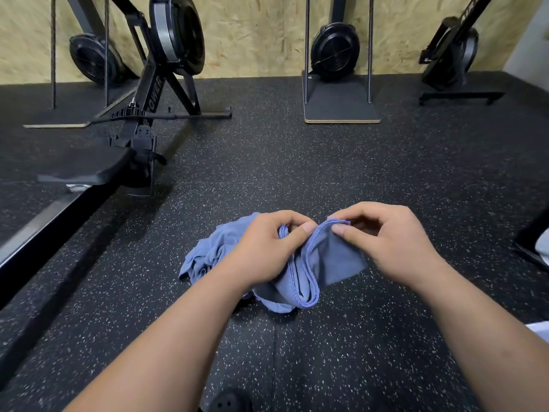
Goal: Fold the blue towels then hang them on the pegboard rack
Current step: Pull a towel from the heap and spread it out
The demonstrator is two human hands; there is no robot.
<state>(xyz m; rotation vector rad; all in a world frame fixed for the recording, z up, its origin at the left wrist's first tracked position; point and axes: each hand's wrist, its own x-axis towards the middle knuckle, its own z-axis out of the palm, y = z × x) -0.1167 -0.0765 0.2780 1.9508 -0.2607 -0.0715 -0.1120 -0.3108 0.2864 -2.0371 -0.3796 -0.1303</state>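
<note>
Over a speckled black floor [326, 162], a blue towel [332, 257] is held in both hands.
A rowing machine [142, 120] is seen at the left on the floor. The towel is bunched low between the wrists, with a crumpled part spread behind the left hand [264, 251]. Its stitched hem is pinched by that hand between thumb and curled fingers. The adjoining corner is pinched by the right hand [392, 242], just beside it.

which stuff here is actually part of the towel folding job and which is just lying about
Job: crumpled blue cloth towel, gripped by the left hand, its hem pinched by the right hand.
Lying about: black rowing machine with a long rail; black fan-wheel machine on a wood-edged platform; speckled black rubber floor.
</note>
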